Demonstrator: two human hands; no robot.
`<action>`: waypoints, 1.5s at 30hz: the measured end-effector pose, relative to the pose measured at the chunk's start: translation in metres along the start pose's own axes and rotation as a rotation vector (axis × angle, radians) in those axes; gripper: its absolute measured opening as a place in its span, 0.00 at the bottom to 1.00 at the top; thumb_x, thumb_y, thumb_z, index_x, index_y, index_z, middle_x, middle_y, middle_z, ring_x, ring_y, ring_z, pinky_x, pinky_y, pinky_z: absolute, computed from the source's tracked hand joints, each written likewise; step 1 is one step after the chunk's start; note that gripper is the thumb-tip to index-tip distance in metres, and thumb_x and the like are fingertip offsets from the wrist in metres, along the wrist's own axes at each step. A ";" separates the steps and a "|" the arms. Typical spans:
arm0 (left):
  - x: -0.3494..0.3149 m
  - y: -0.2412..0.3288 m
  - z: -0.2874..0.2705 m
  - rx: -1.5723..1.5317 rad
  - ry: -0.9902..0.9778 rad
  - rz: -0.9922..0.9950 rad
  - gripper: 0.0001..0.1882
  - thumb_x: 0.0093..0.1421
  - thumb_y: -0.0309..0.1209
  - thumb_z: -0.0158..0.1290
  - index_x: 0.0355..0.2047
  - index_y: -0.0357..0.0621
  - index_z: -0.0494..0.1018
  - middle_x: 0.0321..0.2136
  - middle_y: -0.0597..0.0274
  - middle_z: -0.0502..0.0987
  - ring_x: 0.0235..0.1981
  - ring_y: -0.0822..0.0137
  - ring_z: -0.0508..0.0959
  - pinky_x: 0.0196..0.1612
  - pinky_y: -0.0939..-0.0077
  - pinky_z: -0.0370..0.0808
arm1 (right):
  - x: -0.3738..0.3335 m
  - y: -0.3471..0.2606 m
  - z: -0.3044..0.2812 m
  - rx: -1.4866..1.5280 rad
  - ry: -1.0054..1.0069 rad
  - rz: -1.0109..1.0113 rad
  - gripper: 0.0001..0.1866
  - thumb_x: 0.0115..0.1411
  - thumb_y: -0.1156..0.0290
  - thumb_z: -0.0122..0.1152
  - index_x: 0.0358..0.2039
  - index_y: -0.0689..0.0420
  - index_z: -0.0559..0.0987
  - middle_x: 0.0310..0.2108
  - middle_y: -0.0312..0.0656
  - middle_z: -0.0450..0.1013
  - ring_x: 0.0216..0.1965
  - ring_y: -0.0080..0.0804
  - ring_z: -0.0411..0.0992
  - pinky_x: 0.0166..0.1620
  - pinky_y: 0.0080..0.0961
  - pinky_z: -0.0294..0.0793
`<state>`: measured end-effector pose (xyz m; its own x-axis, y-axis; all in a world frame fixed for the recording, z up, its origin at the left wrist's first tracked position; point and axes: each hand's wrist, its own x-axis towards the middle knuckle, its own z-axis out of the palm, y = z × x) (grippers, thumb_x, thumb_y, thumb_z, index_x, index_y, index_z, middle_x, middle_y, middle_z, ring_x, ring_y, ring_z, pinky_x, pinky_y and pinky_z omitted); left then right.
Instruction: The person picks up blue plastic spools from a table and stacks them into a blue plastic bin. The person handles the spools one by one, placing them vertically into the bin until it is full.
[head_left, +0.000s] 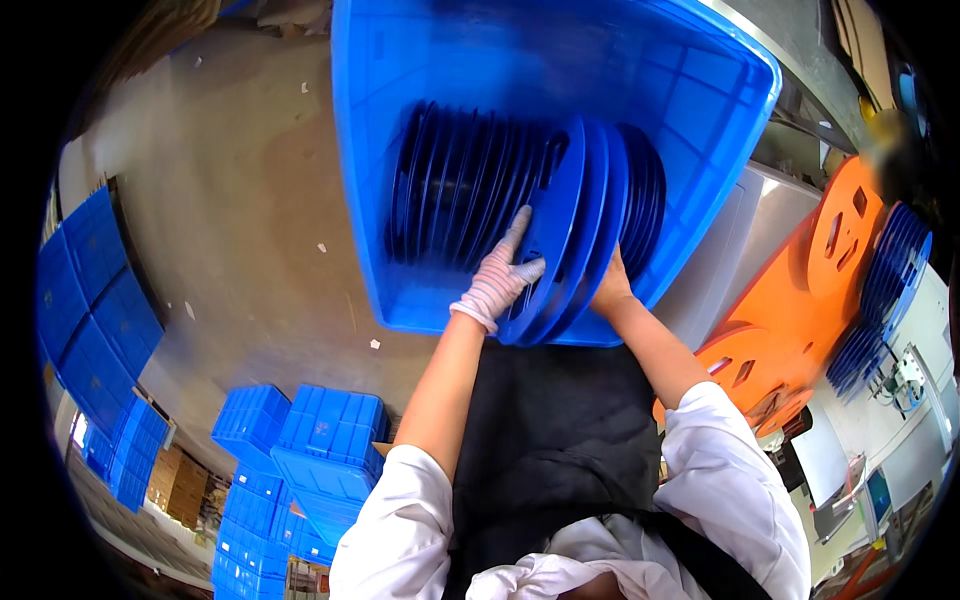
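Observation:
Both my hands are inside the large blue plastic bin [357, 215], around a few round blue discs [566, 235] that lean upright together. My left hand [499, 278], in a light striped glove, presses its fingers and thumb against the left face of these discs. From the right, my right hand [613, 288] grips the same discs, its fingers partly hidden behind them. To the left inside the bin stands a row of darker blue discs [450, 185] on edge. More blue discs [645, 200] stand against the right side of the held ones.
Right of the bin lies a large orange panel with cut-outs [775, 290]. Past it, stacked blue discs [885, 280] sit by a white worktable [925, 340]. Blue crates [325, 440] are piled at lower left, with more blue crates [95, 270] at far left on the brown floor [240, 200].

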<state>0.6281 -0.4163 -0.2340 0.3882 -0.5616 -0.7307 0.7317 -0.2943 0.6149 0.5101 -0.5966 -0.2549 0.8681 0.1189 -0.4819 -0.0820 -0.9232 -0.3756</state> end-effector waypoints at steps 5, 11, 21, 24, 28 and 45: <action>0.012 -0.060 0.010 0.684 0.339 0.067 0.35 0.62 0.45 0.55 0.66 0.49 0.59 0.62 0.37 0.63 0.63 0.46 0.65 0.62 0.65 0.64 | -0.022 -0.011 -0.030 -0.074 -0.266 0.046 0.25 0.56 0.68 0.59 0.56 0.55 0.73 0.62 0.42 0.64 0.68 0.40 0.54 0.69 0.55 0.45; -0.010 -0.026 0.017 0.397 0.713 -0.025 0.21 0.61 0.38 0.55 0.50 0.38 0.74 0.50 0.43 0.75 0.49 0.48 0.77 0.52 0.65 0.73 | -0.048 -0.002 -0.029 0.471 0.308 0.349 0.25 0.56 0.72 0.63 0.56 0.57 0.73 0.63 0.47 0.63 0.67 0.47 0.57 0.66 0.42 0.58; 0.032 0.025 -0.071 1.088 1.110 0.098 0.38 0.64 0.51 0.45 0.66 0.40 0.54 0.62 0.38 0.60 0.63 0.40 0.61 0.64 0.51 0.58 | 0.041 -0.006 -0.053 0.270 0.388 0.317 0.33 0.60 0.62 0.60 0.65 0.52 0.63 0.68 0.49 0.54 0.71 0.50 0.46 0.68 0.58 0.43; 0.047 0.026 -0.051 0.992 1.120 -0.077 0.39 0.63 0.52 0.46 0.68 0.45 0.51 0.64 0.40 0.58 0.63 0.41 0.61 0.65 0.51 0.58 | 0.031 -0.009 -0.010 0.232 0.269 0.458 0.40 0.59 0.59 0.62 0.69 0.54 0.56 0.71 0.52 0.46 0.72 0.54 0.39 0.69 0.59 0.36; 0.046 0.006 -0.031 1.068 1.067 -0.020 0.41 0.61 0.51 0.49 0.69 0.46 0.50 0.63 0.40 0.59 0.63 0.41 0.61 0.65 0.52 0.58 | -0.011 -0.030 -0.001 0.324 0.190 0.388 0.43 0.56 0.63 0.65 0.69 0.54 0.55 0.72 0.53 0.41 0.73 0.56 0.35 0.69 0.58 0.39; 0.019 -0.031 0.011 0.957 0.756 -0.066 0.35 0.67 0.44 0.44 0.69 0.41 0.50 0.67 0.38 0.51 0.67 0.43 0.54 0.68 0.60 0.55 | -0.279 0.265 -0.233 0.506 1.168 0.494 0.39 0.56 0.76 0.62 0.67 0.61 0.57 0.69 0.51 0.50 0.71 0.44 0.49 0.69 0.37 0.51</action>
<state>0.6069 -0.4266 -0.2634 0.8274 -0.0264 -0.5610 0.1784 -0.9348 0.3070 0.3606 -0.9601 -0.0354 0.5800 -0.7898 0.1997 -0.4512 -0.5155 -0.7285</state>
